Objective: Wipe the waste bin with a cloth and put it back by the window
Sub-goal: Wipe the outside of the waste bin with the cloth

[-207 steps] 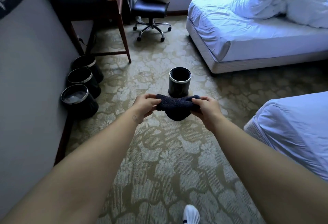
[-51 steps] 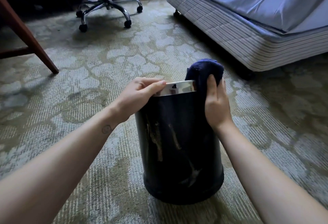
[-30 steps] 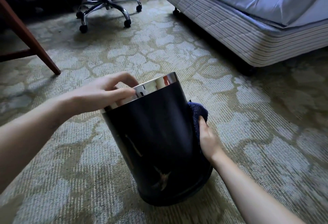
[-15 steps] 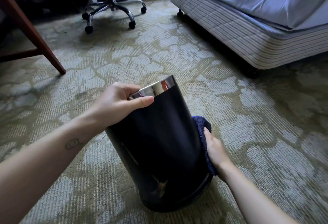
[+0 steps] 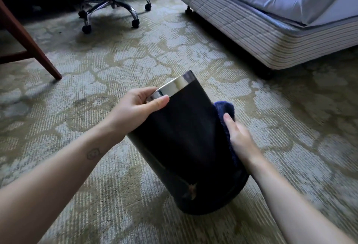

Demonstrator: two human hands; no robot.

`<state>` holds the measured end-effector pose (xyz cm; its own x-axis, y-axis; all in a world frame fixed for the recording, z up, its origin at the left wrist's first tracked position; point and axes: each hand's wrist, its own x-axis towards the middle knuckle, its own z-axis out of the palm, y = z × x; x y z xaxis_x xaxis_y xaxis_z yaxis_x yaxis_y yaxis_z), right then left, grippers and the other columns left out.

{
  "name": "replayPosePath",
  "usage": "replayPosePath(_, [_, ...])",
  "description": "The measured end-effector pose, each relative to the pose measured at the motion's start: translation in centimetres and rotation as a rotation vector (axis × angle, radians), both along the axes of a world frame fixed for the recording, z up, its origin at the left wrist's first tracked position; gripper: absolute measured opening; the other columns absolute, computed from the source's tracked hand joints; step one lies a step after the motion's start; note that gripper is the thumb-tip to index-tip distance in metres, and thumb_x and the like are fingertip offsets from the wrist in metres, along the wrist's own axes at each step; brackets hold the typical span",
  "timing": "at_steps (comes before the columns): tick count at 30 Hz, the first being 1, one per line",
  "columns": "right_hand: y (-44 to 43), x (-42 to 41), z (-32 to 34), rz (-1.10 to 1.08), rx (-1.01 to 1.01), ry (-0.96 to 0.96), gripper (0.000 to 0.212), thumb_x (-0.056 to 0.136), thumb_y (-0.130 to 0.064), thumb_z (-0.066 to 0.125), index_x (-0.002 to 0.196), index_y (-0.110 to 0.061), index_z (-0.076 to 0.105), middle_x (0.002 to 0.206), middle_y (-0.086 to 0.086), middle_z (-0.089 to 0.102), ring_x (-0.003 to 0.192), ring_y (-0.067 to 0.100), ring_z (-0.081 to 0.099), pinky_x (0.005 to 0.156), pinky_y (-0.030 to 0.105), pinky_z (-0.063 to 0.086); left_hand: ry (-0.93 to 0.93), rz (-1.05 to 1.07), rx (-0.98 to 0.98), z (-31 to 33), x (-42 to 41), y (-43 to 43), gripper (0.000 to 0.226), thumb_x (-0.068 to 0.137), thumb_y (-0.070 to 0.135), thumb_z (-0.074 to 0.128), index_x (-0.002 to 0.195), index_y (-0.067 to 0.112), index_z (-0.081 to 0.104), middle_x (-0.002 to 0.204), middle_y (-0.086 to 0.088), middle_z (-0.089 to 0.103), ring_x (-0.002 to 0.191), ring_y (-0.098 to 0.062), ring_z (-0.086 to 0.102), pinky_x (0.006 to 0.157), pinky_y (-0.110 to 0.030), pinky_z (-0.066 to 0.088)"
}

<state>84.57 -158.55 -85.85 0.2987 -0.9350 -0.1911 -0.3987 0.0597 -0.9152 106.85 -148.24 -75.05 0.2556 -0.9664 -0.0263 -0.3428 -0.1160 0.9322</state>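
**Inspector:** Where is the bin?

**Assistant:** The bin (image 5: 186,137) is on the carpet (image 5: 116,65), tilted, with its rim leaning left and away and its base edge down. It is well apart from the bed (image 5: 251,27) on the right, and from the chair (image 5: 110,5) and desk leg (image 5: 29,42) on the left.

**Inspector:** Left hand?

**Assistant:** The left hand (image 5: 135,110) is clamped on the chrome rim, thumb outside and fingers curled over the edge.

**Inspector:** Right hand?

**Assistant:** The right hand (image 5: 240,139) lies flat with straight fingers, pressing the cloth (image 5: 225,108) to the bin's right side. The cloth is dark blue, and its top shows above the fingertips.

**Inspector:** Surface?

**Assistant:** The black wall is glossy, with a pale mark near the base.
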Motion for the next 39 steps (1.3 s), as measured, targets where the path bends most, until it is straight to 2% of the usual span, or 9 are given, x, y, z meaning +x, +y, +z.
replayPosePath(4, [-0.8, 4.7, 4.4, 0.12, -0.157, -0.104, 0.066, 0.077, -0.077, 0.029, 0.129, -0.043, 0.051, 0.132, -0.013, 0.059, 0.13, 0.013, 0.048, 0.113, 0.044, 0.031, -0.12, 0.047, -0.012, -0.4, -0.7, -0.6, 0.032, 0.092, 0.042, 0.06, 0.092, 0.012, 0.071, 0.095, -0.021, 0.071, 0.09, -0.036, 0.07, 0.086, -0.055, 0.052])
replayPosePath(7, [-1.3, 7.6, 7.2, 0.16, -0.327, -0.138, 0.068, 0.085, -0.069, 0.026, 0.142, -0.037, 0.041, 0.151, -0.018, 0.038, 0.143, 0.003, 0.026, 0.12, 0.042, 0.014, -0.234, 0.056, -0.049, -0.6, -1.2, -1.0, 0.04, 0.083, 0.06, 0.057, 0.084, 0.022, 0.069, 0.079, -0.012, 0.071, 0.079, -0.033, 0.07, 0.075, -0.057, 0.054])
replayPosePath(10, [-1.3, 7.4, 6.6, 0.149, -0.405, -0.03, 0.062, 0.089, -0.062, 0.024, 0.145, -0.037, 0.035, 0.153, -0.017, 0.033, 0.144, 0.008, 0.025, 0.119, 0.04, 0.016, -0.231, 0.081, -0.072, -1.0, -0.8, -1.1, 0.05, 0.075, 0.065, 0.062, 0.085, 0.017, 0.07, 0.076, -0.013, 0.07, 0.074, -0.033, 0.069, 0.073, -0.054, 0.056])
replayPosePath(17, [-2.0, 0.8, -0.9, 0.106, 0.019, 0.136, 0.056, 0.102, -0.046, 0.024, 0.141, -0.012, 0.045, 0.149, 0.01, 0.043, 0.14, 0.025, 0.036, 0.115, 0.035, 0.021, -0.01, 0.139, -0.039, -0.9, 0.4, -0.3, 0.024, 0.079, 0.036, 0.07, 0.063, 0.018, 0.071, 0.06, -0.002, 0.064, 0.056, -0.013, 0.061, 0.052, -0.019, 0.047])
replayPosePath(21, [-1.4, -1.1, -2.1, 0.051, 0.118, 0.127, 0.056, 0.102, -0.046, 0.025, 0.14, -0.011, 0.048, 0.145, 0.005, 0.048, 0.139, 0.021, 0.037, 0.117, 0.034, 0.021, -0.065, 0.079, -0.012, -0.7, 0.0, -0.6, 0.035, 0.078, 0.046, 0.069, 0.073, 0.011, 0.07, 0.078, -0.027, 0.066, 0.065, -0.023, 0.063, 0.064, -0.038, 0.052])
replayPosePath(26, [-1.4, 0.9, 0.9, 0.042, 0.077, -0.036, 0.053, 0.096, -0.053, 0.033, 0.126, -0.019, 0.061, 0.129, 0.0, 0.061, 0.125, 0.017, 0.051, 0.112, 0.041, 0.033, -0.183, 0.076, 0.009, -0.9, -0.6, -1.3, 0.058, 0.071, 0.071, 0.065, 0.089, 0.017, 0.072, 0.09, -0.025, 0.069, 0.081, -0.042, 0.068, 0.079, -0.059, 0.055])
replayPosePath(31, [-2.9, 5.6, 8.2, 0.12, -0.166, -0.213, 0.027, 0.1, -0.043, 0.034, 0.116, -0.033, 0.054, 0.102, -0.018, 0.057, 0.097, -0.007, 0.052, 0.095, 0.004, 0.03, -0.336, 0.02, 0.035, -0.7, -2.2, -1.9, 0.054, 0.069, 0.08, 0.052, 0.093, 0.035, 0.07, 0.082, 0.002, 0.075, 0.082, -0.022, 0.072, 0.08, -0.05, 0.057])
replayPosePath(34, [-3.0, 6.9, 7.8, 0.176, -0.278, -0.179, 0.049, 0.093, -0.056, 0.028, 0.131, -0.033, 0.048, 0.137, -0.006, 0.051, 0.131, 0.012, 0.042, 0.118, 0.035, 0.022, -0.328, 0.023, 0.038, -0.7, -2.2, -1.8, 0.062, 0.068, 0.083, 0.052, 0.097, 0.032, 0.071, 0.081, 0.001, 0.075, 0.082, -0.024, 0.072, 0.08, -0.052, 0.056])
replayPosePath(39, [-2.4, 2.6, 2.2, 0.142, -0.101, 0.055, 0.047, 0.105, -0.033, 0.021, 0.146, -0.016, 0.037, 0.154, 0.005, 0.035, 0.143, 0.018, 0.028, 0.111, 0.021, 0.017, -0.197, 0.075, 0.018, -0.5, -0.7, -1.6, 0.053, 0.074, 0.066, 0.067, 0.079, 0.013, 0.07, 0.083, -0.03, 0.066, 0.074, -0.047, 0.065, 0.073, -0.062, 0.053])
